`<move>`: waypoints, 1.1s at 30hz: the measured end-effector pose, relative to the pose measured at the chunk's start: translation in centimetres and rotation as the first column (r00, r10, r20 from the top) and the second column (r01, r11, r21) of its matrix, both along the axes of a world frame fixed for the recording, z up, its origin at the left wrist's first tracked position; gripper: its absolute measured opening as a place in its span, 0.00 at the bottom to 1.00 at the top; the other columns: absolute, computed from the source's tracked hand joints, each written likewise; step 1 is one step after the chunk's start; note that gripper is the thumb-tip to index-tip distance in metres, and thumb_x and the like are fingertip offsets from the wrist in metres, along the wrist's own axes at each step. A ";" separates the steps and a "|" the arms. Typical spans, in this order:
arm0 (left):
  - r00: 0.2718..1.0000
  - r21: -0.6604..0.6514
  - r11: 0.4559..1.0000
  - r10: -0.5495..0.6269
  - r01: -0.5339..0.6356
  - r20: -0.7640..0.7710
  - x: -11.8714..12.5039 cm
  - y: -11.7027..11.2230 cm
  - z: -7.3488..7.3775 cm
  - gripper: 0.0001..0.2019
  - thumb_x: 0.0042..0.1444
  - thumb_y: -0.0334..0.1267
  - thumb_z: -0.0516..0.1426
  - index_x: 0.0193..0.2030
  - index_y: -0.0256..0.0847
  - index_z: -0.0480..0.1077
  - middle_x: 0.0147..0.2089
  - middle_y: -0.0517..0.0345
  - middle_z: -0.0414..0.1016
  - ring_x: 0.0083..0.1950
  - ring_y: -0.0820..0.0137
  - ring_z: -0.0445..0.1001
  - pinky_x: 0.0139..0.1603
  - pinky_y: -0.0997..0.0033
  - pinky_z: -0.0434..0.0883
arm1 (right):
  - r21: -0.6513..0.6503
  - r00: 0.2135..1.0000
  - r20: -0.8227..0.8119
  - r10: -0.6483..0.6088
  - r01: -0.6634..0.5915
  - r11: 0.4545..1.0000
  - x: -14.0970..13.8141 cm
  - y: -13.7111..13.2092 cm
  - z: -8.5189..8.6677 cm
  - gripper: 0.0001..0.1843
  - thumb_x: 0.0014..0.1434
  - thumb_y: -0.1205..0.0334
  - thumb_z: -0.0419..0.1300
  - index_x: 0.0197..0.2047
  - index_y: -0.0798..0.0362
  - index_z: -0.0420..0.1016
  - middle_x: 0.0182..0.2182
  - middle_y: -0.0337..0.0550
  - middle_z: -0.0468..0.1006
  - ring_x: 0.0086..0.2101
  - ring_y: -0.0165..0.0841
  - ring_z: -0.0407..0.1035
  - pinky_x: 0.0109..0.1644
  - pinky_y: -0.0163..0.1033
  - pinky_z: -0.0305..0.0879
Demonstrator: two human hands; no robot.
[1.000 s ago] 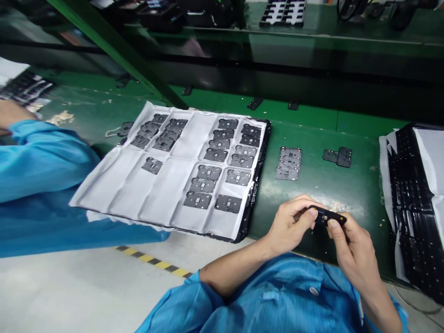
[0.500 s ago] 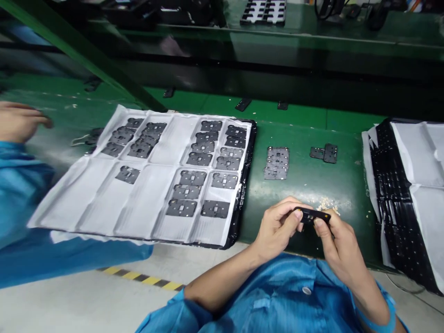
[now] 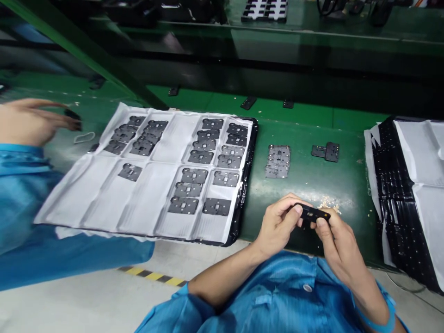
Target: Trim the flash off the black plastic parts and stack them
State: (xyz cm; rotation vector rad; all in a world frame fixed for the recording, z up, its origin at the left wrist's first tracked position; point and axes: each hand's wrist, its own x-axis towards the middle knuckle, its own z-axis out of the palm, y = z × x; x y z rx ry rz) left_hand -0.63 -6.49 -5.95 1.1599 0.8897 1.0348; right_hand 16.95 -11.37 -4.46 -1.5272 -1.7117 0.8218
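Black, in the head view, and narrow at this angle: shows a part (image 3: pixel 311 212) pinched between the left hand (image 3: pixel 278 227) and the right hand (image 3: pixel 339 239), above the green table (image 3: pixel 312 178) and just beyond the blue shirt (image 3: pixel 270 300). Runs with its long axis mostly left to right, crosswise to the body, right end dipping slightly nearer the wearer. Meets thumb and fingers of the left hand at one end, thumb and fingers of the right hand at the other; puts neither hand nearer. Beyond the left hand, straight ahead and apart, shows overlapping plates (image 3: pixel 277 162); beyond the right hand, farther off, two touching pieces (image 3: pixel 326 151). To the left of the left hand, shows a lined tray (image 3: pixel 74 196) with similar plates in several compartments. At far left, shows a co-worker's hand (image 3: pixel 27 122) with a dark piece (image 3: pixel 73 119) at the fingertips, too unclear to identify.
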 end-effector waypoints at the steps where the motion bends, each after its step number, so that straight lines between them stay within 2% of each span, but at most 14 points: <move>1: 1.000 -0.007 1.000 0.003 -0.003 -0.007 0.0 0.1 0.1 0.22 0.73 0.54 0.59 0.42 0.36 0.82 0.38 0.55 0.77 0.28 0.77 0.69 0.30 0.75 0.69 | -0.006 1.000 -0.018 -0.013 0.013 1.000 -0.1 -0.1 0.0 0.11 0.80 0.59 0.51 0.48 0.48 0.73 0.31 0.37 0.77 0.29 0.33 0.73 0.34 0.36 0.69; 4: 1.000 -0.016 1.000 0.017 -0.017 -0.018 0.0 0.1 0.4 0.21 0.73 0.54 0.59 0.40 0.36 0.82 0.34 0.57 0.75 0.27 0.76 0.68 0.30 0.74 0.68 | -0.010 0.992 -0.102 -0.075 0.074 0.997 -0.5 -0.3 0.0 0.10 0.79 0.59 0.53 0.53 0.48 0.75 0.28 0.35 0.75 0.25 0.32 0.71 0.31 0.35 0.67; 8: 0.999 -0.060 0.997 0.044 -0.045 -0.026 0.2 -0.2 0.4 0.21 0.72 0.54 0.60 0.40 0.37 0.82 0.29 0.60 0.72 0.25 0.76 0.67 0.29 0.73 0.67 | -0.006 0.956 -0.227 -0.186 0.189 0.982 -1.1 -0.8 -0.6 0.10 0.77 0.58 0.57 0.52 0.50 0.78 0.27 0.34 0.76 0.22 0.30 0.68 0.27 0.34 0.66; 11: 1.000 -0.120 0.992 0.023 -0.023 -0.002 0.4 -0.5 0.5 0.21 0.72 0.54 0.59 0.39 0.37 0.80 0.26 0.62 0.70 0.23 0.76 0.65 0.27 0.74 0.64 | -0.005 0.924 -0.262 -0.277 0.286 0.958 -1.4 -0.9 -0.9 0.10 0.76 0.59 0.59 0.50 0.51 0.81 0.26 0.35 0.76 0.21 0.29 0.66 0.25 0.34 0.64; 15: 1.000 -0.140 0.990 0.001 0.003 0.030 0.5 -1.0 0.4 0.20 0.72 0.53 0.60 0.36 0.38 0.75 0.25 0.63 0.70 0.22 0.77 0.65 0.26 0.74 0.63 | 0.009 0.909 -0.250 -0.334 0.347 0.938 -1.4 -0.7 -1.0 0.11 0.75 0.58 0.60 0.45 0.51 0.83 0.25 0.36 0.76 0.22 0.29 0.66 0.25 0.34 0.62; 20: 0.998 -0.180 0.984 0.001 0.011 0.065 0.5 -1.1 0.2 0.20 0.72 0.53 0.59 0.37 0.38 0.73 0.23 0.63 0.71 0.21 0.76 0.66 0.25 0.75 0.64 | -0.019 0.910 -0.247 -0.333 0.339 0.941 -1.6 -0.4 -0.8 0.14 0.76 0.55 0.59 0.43 0.51 0.84 0.22 0.35 0.72 0.20 0.30 0.65 0.24 0.35 0.62; 26: 0.995 -0.232 0.972 0.003 0.021 0.103 0.7 -0.9 0.2 0.21 0.71 0.55 0.60 0.37 0.38 0.73 0.22 0.63 0.72 0.20 0.76 0.68 0.23 0.76 0.66 | -0.042 0.915 -0.286 -0.284 0.284 0.958 -1.7 -0.5 -0.7 0.14 0.76 0.54 0.58 0.47 0.51 0.83 0.26 0.36 0.76 0.20 0.29 0.66 0.25 0.35 0.66; 33: 0.994 -0.223 0.975 0.009 0.015 0.109 0.8 -1.0 0.4 0.21 0.70 0.55 0.61 0.38 0.38 0.74 0.24 0.64 0.71 0.21 0.76 0.70 0.23 0.77 0.67 | -0.028 0.914 -0.254 -0.315 0.319 0.947 -1.4 -0.3 -0.9 0.14 0.76 0.54 0.59 0.45 0.51 0.84 0.21 0.34 0.71 0.18 0.29 0.64 0.23 0.35 0.63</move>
